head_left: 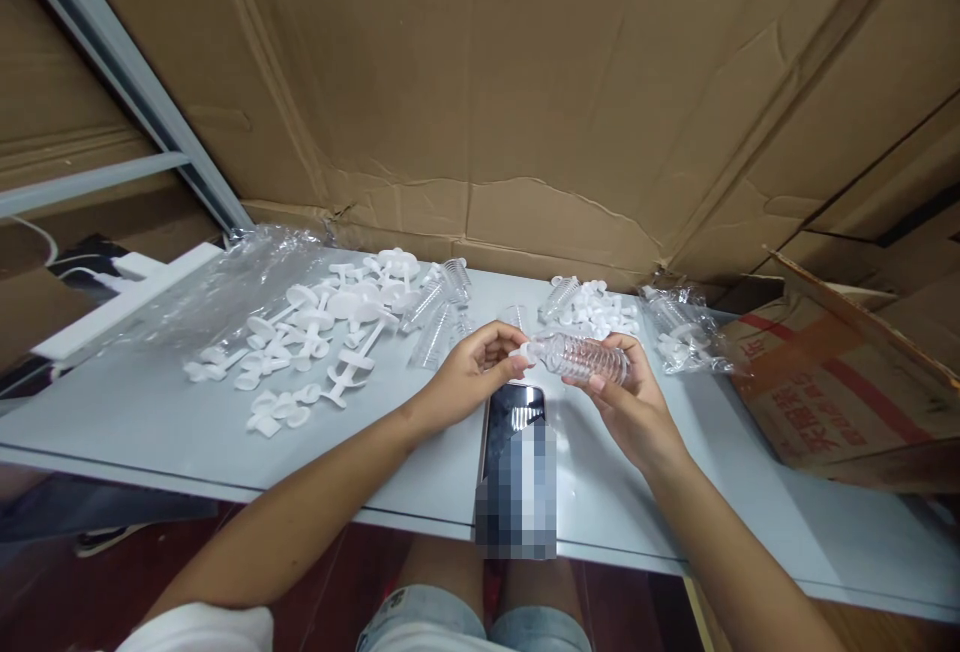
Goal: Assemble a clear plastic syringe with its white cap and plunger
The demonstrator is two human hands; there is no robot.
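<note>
A clear ribbed plastic tube [589,359] lies nearly level between my hands, above the table. My right hand [628,394] is wrapped round its wider right end. At its narrow left end, a small white cap [529,352] is pinched between the thumb and fingers of my left hand [487,364]. Whether the cap is fully seated cannot be made out. White plunger-like parts [360,304] are heaped on the table to the left. More clear tubes [442,312] lie behind my left hand, and small white caps [600,310] are piled behind the held tube.
A phone [517,432] lies on the grey table [420,462] below my hands. Plastic film [247,277] and a white power strip [127,297] are at the left. A bagged set of parts [682,332] and an open carton [840,382] stand right. Cardboard [480,82] rises behind.
</note>
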